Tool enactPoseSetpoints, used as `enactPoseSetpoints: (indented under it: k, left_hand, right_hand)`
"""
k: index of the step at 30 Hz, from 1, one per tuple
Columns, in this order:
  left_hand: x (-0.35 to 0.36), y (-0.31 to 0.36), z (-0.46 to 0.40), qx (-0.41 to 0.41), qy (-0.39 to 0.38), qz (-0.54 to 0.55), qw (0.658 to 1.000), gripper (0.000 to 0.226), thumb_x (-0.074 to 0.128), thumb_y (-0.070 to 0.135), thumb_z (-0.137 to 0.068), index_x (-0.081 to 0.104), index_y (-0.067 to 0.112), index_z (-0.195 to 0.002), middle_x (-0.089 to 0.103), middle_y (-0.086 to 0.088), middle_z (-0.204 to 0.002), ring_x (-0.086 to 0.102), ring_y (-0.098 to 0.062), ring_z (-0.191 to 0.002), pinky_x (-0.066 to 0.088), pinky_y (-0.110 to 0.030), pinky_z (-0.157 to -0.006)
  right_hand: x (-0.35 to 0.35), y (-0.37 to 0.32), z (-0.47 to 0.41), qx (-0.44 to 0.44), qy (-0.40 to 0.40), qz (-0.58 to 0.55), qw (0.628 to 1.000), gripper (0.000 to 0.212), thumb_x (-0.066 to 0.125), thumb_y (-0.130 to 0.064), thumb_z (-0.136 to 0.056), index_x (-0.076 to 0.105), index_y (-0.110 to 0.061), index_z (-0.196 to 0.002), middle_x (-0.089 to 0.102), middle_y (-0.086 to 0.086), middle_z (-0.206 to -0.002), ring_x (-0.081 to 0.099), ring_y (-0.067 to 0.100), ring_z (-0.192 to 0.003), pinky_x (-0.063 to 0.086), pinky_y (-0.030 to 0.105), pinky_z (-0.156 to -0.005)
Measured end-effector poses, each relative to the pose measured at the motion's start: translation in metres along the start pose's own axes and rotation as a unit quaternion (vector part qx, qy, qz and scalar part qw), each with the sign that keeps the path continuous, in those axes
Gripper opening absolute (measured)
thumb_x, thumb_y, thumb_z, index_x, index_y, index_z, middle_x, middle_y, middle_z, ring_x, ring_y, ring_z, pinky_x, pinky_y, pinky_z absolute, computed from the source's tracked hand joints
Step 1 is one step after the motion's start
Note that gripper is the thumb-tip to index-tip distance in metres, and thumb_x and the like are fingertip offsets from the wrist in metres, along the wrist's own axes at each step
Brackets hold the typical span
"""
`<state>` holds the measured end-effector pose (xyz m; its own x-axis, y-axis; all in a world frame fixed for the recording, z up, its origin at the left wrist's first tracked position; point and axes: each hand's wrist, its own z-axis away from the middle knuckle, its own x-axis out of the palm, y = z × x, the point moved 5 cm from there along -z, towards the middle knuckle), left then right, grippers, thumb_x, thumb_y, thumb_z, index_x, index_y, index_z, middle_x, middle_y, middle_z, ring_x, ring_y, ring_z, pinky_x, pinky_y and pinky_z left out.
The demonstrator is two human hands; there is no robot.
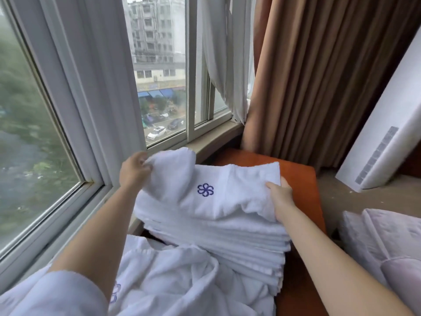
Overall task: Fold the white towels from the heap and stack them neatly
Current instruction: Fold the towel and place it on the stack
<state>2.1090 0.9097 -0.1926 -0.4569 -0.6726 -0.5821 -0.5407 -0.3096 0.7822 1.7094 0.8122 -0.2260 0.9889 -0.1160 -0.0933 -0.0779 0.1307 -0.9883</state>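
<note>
— White towel, blue emblem up: where, and held how?
— Atop the folded stack; left hand pinches its far-left corner, right hand grips the right edge.
— Step?
— Probably placing; next, square the edges, then take from the heap.

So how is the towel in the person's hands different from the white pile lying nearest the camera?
The held towel is folded fairly flat and sits on top of the stack; the loose pile lies crumpled in front of it. The left hand pinches the towel's raised corner and the right hand grips its other end; no hand grips the pile. Both are white with a blue flower logo.
</note>
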Motion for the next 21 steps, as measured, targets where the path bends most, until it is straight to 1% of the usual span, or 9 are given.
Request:
enactPoseSetpoints:
  k: [2,4,7,9,10,12,14,18,21]
  left_hand:
    - [-0.016,0.003,-0.004,0.011,0.073,-0.012,0.997,0.033,0.057,0.015,-0.090,0.063,0.021,-0.122,0.067,-0.009,-0.118,0.060,-0.031,-0.110,0.047,-0.036,-0.088]
    - [-0.016,-0.001,-0.005,0.000,0.077,-0.038,0.996,0.032,0.053,0.014,-0.093,0.063,0.020,-0.123,0.066,-0.010,-0.120,0.059,-0.032,-0.112,0.046,-0.036,-0.087]
    - [0.004,-0.013,-0.003,-0.029,-0.023,-0.104,0.994,0.030,0.055,0.022,-0.094,0.061,0.012,-0.121,0.063,-0.012,-0.123,0.056,-0.033,-0.113,0.045,-0.037,-0.085]
    - [0.019,-0.021,0.003,-0.050,-0.119,-0.168,0.977,0.049,0.060,0.040,-0.090,0.053,0.012,-0.129,0.058,-0.009,-0.128,0.053,-0.031,-0.117,0.044,-0.037,-0.084]
    - [0.021,-0.021,0.004,-0.055,-0.136,-0.177,0.973,0.053,0.063,0.042,-0.088,0.052,0.014,-0.132,0.057,-0.008,-0.130,0.053,-0.030,-0.118,0.045,-0.038,-0.086]
    - [0.015,-0.013,-0.001,-0.030,-0.090,-0.163,0.982,0.041,0.062,0.023,-0.088,0.058,0.018,-0.128,0.058,-0.009,-0.130,0.054,-0.030,-0.117,0.047,-0.038,-0.089]
    - [0.008,-0.008,-0.006,-0.015,-0.019,-0.149,0.989,0.038,0.052,0.006,-0.087,0.063,0.020,-0.121,0.061,-0.010,-0.126,0.056,-0.031,-0.114,0.046,-0.037,-0.089]
    - [0.019,0.006,0.009,0.059,-0.005,-0.312,0.948,0.038,0.053,0.001,-0.084,0.066,0.020,-0.114,0.060,-0.009,-0.121,0.046,-0.031,-0.118,0.035,-0.036,-0.094]
    - [0.043,0.029,0.029,0.178,-0.046,-0.273,0.944,0.022,0.052,0.008,-0.087,0.069,0.012,-0.100,0.062,-0.007,-0.115,0.050,-0.032,-0.112,0.041,-0.035,-0.083]
  right_hand:
    - [-0.010,-0.009,0.003,-0.056,0.014,-0.053,0.997,0.048,0.054,-0.006,-0.092,0.049,-0.014,-0.139,0.058,0.001,-0.127,0.055,0.020,-0.114,0.045,0.035,-0.100]
    - [-0.022,0.000,0.006,-0.040,0.046,-0.050,0.997,0.042,0.052,-0.006,-0.093,0.051,-0.008,-0.135,0.059,0.006,-0.127,0.055,0.021,-0.113,0.046,0.035,-0.098]
    - [-0.029,0.028,0.008,0.050,0.033,0.072,0.996,0.040,0.055,-0.013,-0.092,0.051,0.001,-0.129,0.058,0.015,-0.114,0.052,0.024,-0.096,0.040,0.030,-0.079]
    - [-0.027,0.030,0.009,0.083,-0.019,0.137,0.987,0.049,0.060,-0.017,-0.090,0.046,0.001,-0.133,0.057,0.016,-0.118,0.052,0.025,-0.097,0.040,0.031,-0.079]
    - [-0.026,0.024,0.008,0.077,-0.047,0.137,0.986,0.047,0.062,-0.016,-0.089,0.048,-0.002,-0.132,0.059,0.015,-0.119,0.054,0.025,-0.097,0.042,0.031,-0.079]
    - [-0.024,0.005,0.007,0.040,-0.087,0.076,0.992,0.039,0.060,-0.008,-0.090,0.054,-0.009,-0.128,0.064,0.008,-0.108,0.060,0.022,-0.092,0.047,0.030,-0.072]
    - [-0.028,-0.006,0.005,0.016,-0.070,0.034,0.997,0.036,0.057,-0.004,-0.090,0.055,-0.012,-0.126,0.063,0.003,-0.100,0.061,0.022,-0.088,0.047,0.029,-0.066]
    - [-0.026,0.016,0.010,0.053,-0.060,0.182,0.980,0.040,0.054,-0.005,-0.091,0.047,0.001,-0.130,0.059,0.013,-0.105,0.056,0.024,-0.086,0.044,0.032,-0.072]
    - [-0.021,0.020,0.016,0.022,-0.023,0.254,0.967,0.050,0.056,-0.012,-0.090,0.041,-0.005,-0.137,0.058,0.012,-0.115,0.055,0.024,-0.091,0.041,0.030,-0.073]
